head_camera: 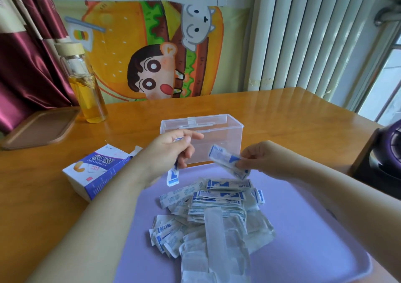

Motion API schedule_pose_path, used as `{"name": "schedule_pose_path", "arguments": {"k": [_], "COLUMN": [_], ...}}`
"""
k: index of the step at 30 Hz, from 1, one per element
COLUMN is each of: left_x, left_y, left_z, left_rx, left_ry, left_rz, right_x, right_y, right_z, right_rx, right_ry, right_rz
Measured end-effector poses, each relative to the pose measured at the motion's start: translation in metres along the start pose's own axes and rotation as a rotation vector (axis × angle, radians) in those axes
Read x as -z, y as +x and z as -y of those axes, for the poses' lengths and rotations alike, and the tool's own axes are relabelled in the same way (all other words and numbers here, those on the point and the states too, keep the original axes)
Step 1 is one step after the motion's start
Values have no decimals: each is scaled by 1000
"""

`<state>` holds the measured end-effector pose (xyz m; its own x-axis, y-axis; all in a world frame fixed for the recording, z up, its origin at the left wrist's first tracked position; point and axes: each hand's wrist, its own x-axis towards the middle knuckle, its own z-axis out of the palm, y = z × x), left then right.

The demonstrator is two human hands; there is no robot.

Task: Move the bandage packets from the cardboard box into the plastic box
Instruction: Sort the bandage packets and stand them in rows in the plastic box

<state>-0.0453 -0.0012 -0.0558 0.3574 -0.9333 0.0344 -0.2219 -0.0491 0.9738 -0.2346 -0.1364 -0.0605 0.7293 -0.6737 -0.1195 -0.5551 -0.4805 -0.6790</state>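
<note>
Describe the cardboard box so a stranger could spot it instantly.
Start at the orange-brown wooden table and find the lilac plastic tray heaped with bandage packets. Left of the tray lies the white-and-purple cardboard box, end flap open. Unlike the clear plastic box behind the tray, it is opaque and printed.

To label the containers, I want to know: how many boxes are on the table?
2: the cardboard box lies left of the purple tray; the plastic box stands behind it. I see none hidden.
</note>
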Motion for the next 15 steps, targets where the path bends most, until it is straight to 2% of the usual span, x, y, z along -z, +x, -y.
{"name": "schedule_pose_path", "arguments": {"k": [4, 6, 7, 9, 11, 13, 15], "left_x": [-23, -29, -31, -36, -43, -43, -37], "left_y": [6, 6, 5, 0, -5, -6, -4], "left_z": [-2, -4, -5, -8, -13, -16, -16], "left_rx": [91, 167, 189, 207, 204, 229, 244], "left_ry": [-482, -684, -709, -732, -814, -880, -958], "left_rz": [-176, -152, -98, -17, -6, -59, -134], "right_x": [-2, -10, -15, -25, -29, -27, -19], "right_y": [-4, -6, -7, -8, -10, -11, -7], "right_z": [19, 29, 33, 41, 49, 55, 50], "right_rx": [34, 40, 49, 91, 164, 221, 244], "right_ry": [376, 517, 543, 523, 442, 366, 174], "right_rz": [-22, 5, 9, -5, -21, -32, -74]}}
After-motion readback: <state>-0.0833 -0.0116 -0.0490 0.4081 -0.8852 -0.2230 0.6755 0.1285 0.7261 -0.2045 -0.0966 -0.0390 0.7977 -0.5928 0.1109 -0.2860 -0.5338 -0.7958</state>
